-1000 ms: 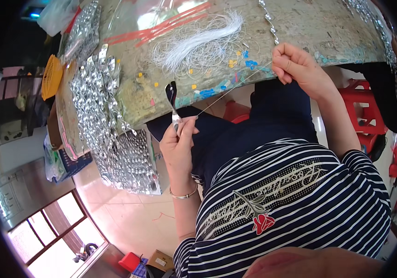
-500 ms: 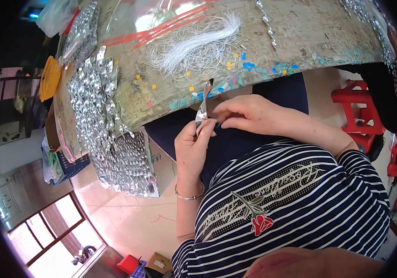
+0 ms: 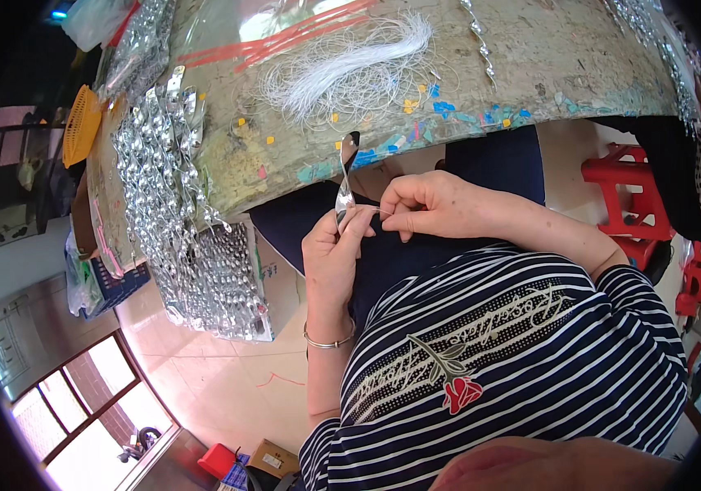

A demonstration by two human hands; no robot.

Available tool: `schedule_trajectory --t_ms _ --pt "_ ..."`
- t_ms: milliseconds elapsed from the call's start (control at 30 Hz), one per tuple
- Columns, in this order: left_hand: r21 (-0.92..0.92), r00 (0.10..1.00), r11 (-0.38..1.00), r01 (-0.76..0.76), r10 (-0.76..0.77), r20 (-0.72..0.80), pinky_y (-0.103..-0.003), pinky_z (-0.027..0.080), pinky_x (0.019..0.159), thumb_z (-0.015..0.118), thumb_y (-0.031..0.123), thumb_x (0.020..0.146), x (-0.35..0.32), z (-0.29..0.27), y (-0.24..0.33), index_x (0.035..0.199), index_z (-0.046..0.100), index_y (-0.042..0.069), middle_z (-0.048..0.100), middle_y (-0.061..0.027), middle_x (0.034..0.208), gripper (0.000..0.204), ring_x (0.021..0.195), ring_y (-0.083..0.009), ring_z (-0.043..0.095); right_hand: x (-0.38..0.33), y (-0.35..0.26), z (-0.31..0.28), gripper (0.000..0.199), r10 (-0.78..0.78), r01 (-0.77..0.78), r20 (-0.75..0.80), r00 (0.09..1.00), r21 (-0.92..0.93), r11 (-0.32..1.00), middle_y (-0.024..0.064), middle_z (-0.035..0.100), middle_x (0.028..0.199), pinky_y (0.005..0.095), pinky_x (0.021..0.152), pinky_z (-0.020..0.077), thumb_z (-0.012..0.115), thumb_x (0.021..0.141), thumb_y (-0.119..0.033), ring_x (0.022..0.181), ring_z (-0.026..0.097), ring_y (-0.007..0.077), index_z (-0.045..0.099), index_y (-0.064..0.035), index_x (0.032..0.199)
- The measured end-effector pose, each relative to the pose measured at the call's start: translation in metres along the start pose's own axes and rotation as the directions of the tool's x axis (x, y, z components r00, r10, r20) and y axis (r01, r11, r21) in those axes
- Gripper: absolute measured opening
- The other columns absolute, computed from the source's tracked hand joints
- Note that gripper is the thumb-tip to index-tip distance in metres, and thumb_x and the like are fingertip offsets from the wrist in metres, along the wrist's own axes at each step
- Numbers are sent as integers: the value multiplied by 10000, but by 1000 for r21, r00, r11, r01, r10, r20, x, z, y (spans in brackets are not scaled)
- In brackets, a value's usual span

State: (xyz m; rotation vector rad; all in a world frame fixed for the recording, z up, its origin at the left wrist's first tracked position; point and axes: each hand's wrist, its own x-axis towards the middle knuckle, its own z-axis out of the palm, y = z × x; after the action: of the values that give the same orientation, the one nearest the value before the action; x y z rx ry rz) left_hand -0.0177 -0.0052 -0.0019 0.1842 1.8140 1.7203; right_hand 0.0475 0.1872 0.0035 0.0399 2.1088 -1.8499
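Evidently pinched twisted silver strip (image 3: pixel 346 183) in left grip (image 3: pixel 334 254), thread (image 3: pixel 377 209) in right grip (image 3: pixel 440 206); judged strip light, springy, slick (best taken near lower end).

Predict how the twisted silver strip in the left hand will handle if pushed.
The twisted silver strip is probably fairly stiff, since it juts up unsupported from the left hand. It looks thin, so it is likely light for its size. Its glossy surface may be slippery.
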Motion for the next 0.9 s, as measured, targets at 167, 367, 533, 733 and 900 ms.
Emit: schedule_trajectory --t_ms 167,367,533,733,900 --pt "45 1000 999 17 -17 12 -169 297 495 657 134 895 0 -2 -3 956 698 5 618 23 739 148 559 -1 398 -3 -3 -8 181 82 -82 9 997 64 995 -6 582 678 217 565 450 523 966 -200 617 543 69 604 -40 946" --pt "103 999 994 -43 41 24 -176 338 537 508 226 990 -1 -4 -4 1133 645 14 617 7 852 290 599 -22 406 -7 -11 -35 165 8 18 -195 981 130 991 18 637 898 179 602 431 480 991 -149 619 473 32 604 -41 974" --pt "204 997 977 -68 58 56 -172 338 546 458 250 1010 -2 3 -12 1249 586 17 594 -4 872 357 617 -34 428 10 -22 -33 173 -250 269 -323 913 18 963 67 602 1251 174 651 437 480 994 -152 700 519 37 617 -51 1024" --pt "83 970 995 -47 26 240 -218 511 685 526 176 976 -1 3 -11 1231 594 11 638 -64 1014 311 801 -111 609 9 -24 -26 211 -103 131 -237 966 109 985 -33 651 932 182 659 469 465 1006 -176 727 550 14 643 -62 1007" --pt "-105 956 988 116 -82 283 -238 531 678 504 189 986 6 3 3 1226 583 -25 643 -129 1136 331 888 -157 648 9 -22 -24 205 -82 120 -159 984 248 961 -21 647 927 182 687 485 463 1009 -176 742 559 21 633 -61 1021"
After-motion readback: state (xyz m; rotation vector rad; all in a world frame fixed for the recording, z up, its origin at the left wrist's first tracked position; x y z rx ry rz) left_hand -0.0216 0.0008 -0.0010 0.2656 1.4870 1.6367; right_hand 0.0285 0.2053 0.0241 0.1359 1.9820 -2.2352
